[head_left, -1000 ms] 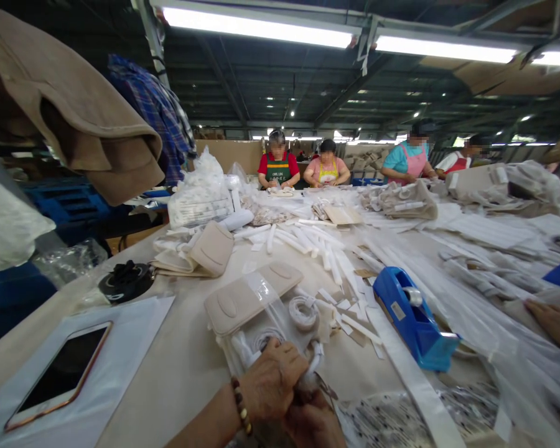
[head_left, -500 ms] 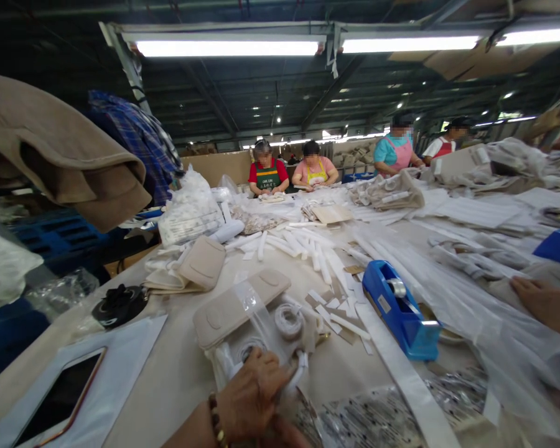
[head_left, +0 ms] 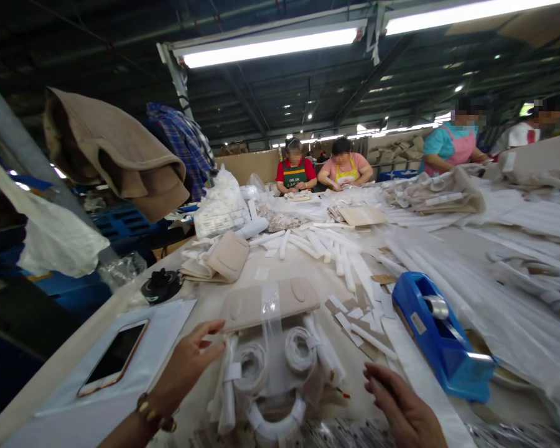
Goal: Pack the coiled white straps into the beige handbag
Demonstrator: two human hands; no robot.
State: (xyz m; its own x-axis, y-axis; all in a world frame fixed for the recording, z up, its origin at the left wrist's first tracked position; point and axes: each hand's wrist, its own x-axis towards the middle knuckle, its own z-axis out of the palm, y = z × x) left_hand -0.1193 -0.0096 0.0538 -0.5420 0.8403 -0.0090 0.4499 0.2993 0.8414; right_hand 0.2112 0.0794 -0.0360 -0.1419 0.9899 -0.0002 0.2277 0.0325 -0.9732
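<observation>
A beige bag (head_left: 242, 307) lies on the table in front of me, with a clear plastic strip (head_left: 270, 303) running down over its middle. Two white-wrapped coils (head_left: 300, 350) sit on its near part, and white-wrapped rolls flank them. Closest to me is a curved handle (head_left: 278, 427) in white wrapping. My left hand (head_left: 182, 366), a beaded bracelet at its wrist, is open at the bag's left edge; whether its fingertips touch cannot be told. My right hand (head_left: 404, 407) is open too, fingers stretched out, to the right of the bag and apart from it.
A blue tape dispenser (head_left: 441, 336) stands at right. On the left, a phone (head_left: 114, 359) lies on white sheets, near a black round object (head_left: 161, 286). White strips (head_left: 340, 254), another beige piece (head_left: 231, 256) and plastic-wrapped goods cover the table's far part. Several people work beyond.
My left hand has moved from the near coil to the bag's left edge and opened. My right hand has come from the far right to beside the bag. The view has swung left.
</observation>
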